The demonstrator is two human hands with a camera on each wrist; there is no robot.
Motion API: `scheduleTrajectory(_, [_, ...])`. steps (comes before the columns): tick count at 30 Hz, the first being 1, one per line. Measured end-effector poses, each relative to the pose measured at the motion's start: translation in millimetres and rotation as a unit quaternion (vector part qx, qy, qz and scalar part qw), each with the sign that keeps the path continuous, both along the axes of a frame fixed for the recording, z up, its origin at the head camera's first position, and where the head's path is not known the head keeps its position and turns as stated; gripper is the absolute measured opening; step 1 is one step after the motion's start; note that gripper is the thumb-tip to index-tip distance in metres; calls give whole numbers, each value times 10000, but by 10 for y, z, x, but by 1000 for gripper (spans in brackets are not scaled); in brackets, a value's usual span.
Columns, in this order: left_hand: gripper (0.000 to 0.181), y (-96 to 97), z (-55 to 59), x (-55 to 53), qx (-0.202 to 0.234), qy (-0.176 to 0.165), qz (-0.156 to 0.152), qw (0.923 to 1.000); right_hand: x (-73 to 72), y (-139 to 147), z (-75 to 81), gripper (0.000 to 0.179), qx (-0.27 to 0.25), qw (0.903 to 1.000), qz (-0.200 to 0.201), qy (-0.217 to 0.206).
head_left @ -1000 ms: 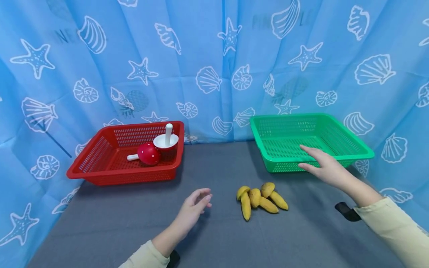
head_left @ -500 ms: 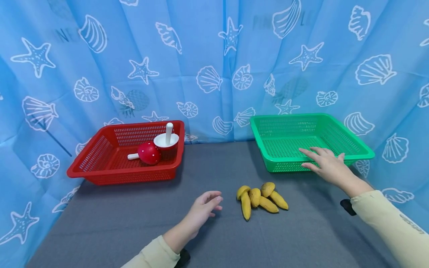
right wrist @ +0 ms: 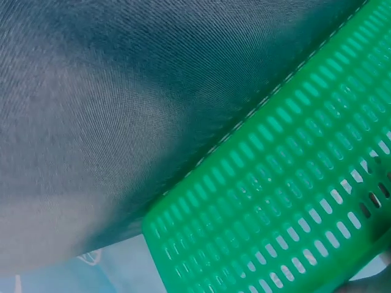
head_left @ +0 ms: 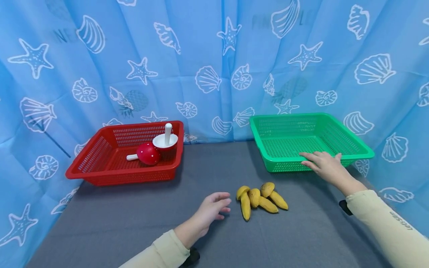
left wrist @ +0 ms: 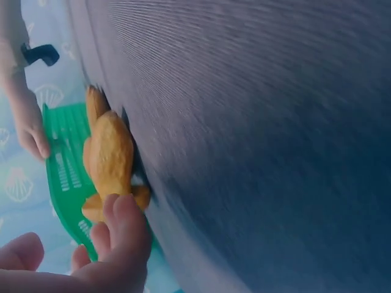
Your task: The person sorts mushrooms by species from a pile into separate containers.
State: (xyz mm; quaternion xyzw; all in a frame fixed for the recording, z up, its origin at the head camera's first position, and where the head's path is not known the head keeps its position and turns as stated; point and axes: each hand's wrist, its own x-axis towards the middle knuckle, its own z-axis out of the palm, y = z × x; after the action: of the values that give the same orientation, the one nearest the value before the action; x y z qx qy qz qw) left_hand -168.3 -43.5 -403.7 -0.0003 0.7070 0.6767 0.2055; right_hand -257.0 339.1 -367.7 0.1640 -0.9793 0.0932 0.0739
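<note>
My left hand (head_left: 212, 210) hovers over the grey table just left of three yellow toy mushrooms (head_left: 265, 203), its fingers loosely bent around nothing. In the left wrist view its fingertips overlap the nearest mushroom cap (left wrist: 112, 146). The mushrooms lie side by side, stems toward the front. My right hand (head_left: 326, 168) holds the front rim of the green basket (head_left: 268, 150), thumb outside and fingers over the rim. The right wrist view shows the basket's slotted wall (right wrist: 263, 189), with the hand mostly hidden at the lower right corner.
A red basket (head_left: 124, 175) stands at the back left. In it lie a red spotted toy mushroom (head_left: 149, 153) on its side and another, white-bottomed mushroom (head_left: 165, 140) with its stem up. A blue shell-patterned curtain (head_left: 214, 56) hangs behind the table.
My left hand has moved right, closer to the yellow mushrooms. My right hand has come down onto the green basket's front rim. The baskets and mushrooms have stayed in place.
</note>
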Motion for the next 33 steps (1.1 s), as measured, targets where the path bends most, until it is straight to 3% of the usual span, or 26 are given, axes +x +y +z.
scheduleTrajectory(5, [36, 135, -40, 10, -82, -341, 170, 9992, 10, -28, -56, 46, -66, 9997, -47, 215])
scheduleTrajectory(12, [39, 255, -69, 5, -235, -288, 119, 9992, 18, -15, -83, 43, -117, 9992, -33, 372])
scheduleTrajectory(19, [45, 337, -65, -50, -348, -528, 60, 9980, 32, -14, -80, 44, -138, 9993, -29, 345])
scheduleTrajectory(33, [47, 661, -151, -137, -1141, -127, 711, 9908, 19, -7, -11, 43, -165, 9997, 15, 205])
